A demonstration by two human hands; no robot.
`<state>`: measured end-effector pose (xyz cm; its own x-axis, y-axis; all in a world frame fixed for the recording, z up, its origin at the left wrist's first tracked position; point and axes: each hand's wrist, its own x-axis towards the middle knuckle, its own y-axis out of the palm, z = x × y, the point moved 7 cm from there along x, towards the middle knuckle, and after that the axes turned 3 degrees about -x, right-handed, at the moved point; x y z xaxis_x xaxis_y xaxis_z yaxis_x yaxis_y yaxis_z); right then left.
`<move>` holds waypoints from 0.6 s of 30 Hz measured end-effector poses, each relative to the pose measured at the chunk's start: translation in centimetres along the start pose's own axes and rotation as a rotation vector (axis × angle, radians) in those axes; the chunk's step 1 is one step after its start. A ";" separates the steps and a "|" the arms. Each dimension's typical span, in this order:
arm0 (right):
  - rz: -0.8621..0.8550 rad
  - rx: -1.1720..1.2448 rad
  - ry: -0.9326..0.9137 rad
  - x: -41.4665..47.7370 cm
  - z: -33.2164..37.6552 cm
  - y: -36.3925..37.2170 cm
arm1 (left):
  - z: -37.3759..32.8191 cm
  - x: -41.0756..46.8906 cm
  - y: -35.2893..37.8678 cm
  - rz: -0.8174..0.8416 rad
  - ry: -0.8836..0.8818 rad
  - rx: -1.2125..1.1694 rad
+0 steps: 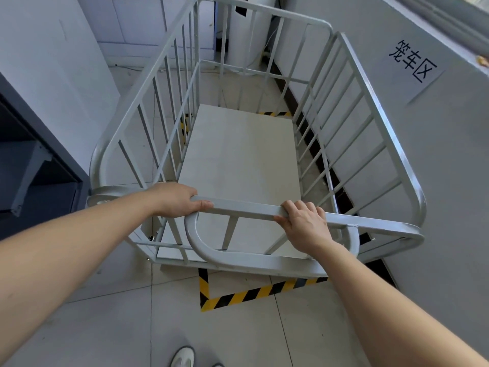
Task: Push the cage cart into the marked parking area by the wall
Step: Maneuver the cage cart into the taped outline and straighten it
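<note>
We look down at a grey cage cart filling the middle of the frame, its barred sides rising toward the top edge and its pale floor panel bare. Our left hand is wrapped around the near top rail at centre left, fingers curled over the bar; our right hand is clamped on the same rail just to the right of centre, thumb underneath. Both bare forearms reach in from the lower corners. The cart stands close beside the wall on the right of the frame, where a paper sign with printed characters hangs at upper right. Yellow-and-black floor tape shows as a corner below the cart's near end, with further strips visible through the bars at the far end. A dark cabinet sits at the left edge, and a white shoe appears at the bottom.
</note>
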<state>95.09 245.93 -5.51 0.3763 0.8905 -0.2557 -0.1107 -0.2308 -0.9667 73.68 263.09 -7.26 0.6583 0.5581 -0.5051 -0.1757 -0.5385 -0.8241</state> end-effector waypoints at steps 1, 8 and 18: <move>-0.006 -0.002 -0.003 0.1 -0.1 0.0 | 0.0 0.1 0.0 0.003 -0.001 0.003; 0.001 -0.005 0.001 0.2 -0.2 0.0 | -0.1 0.0 -0.1 0.029 -0.026 -0.028; 0.129 0.167 0.057 -2.4 0.7 0.2 | -0.8 -1.9 -0.2 -0.166 -0.162 0.116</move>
<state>93.52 244.03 -5.08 0.4000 0.8333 -0.3816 -0.3099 -0.2689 -0.9120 73.01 261.64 -5.89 0.5605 0.7321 -0.3871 -0.1635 -0.3603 -0.9184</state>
